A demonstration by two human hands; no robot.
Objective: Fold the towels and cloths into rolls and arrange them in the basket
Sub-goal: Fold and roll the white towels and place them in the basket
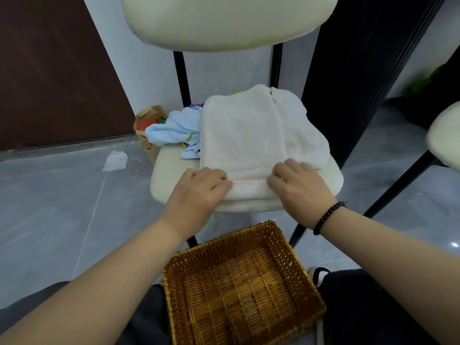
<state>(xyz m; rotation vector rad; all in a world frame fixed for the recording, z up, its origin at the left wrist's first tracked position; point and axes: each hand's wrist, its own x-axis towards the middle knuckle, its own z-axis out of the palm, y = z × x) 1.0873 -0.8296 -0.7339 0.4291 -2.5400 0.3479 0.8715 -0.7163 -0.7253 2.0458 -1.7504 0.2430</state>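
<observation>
Both hands, left (pixel 199 188) and right (pixel 296 183), curl their fingers over the near end of the white towel (pixel 241 135) on the chair (pixel 328 175), starting the roll; next, tuck it tight and roll away. The basket (pixel 298 277) waits near, nothing in it.

Fluffy cloth towel (pixel 242 135), woven wicker basket (pixel 296 265).

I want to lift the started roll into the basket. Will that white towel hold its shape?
Probably not: the white towel looks soft and floppy, with only its near edge turned under the left hand and right hand. Likely light; the unrolled length would dangle.
</observation>
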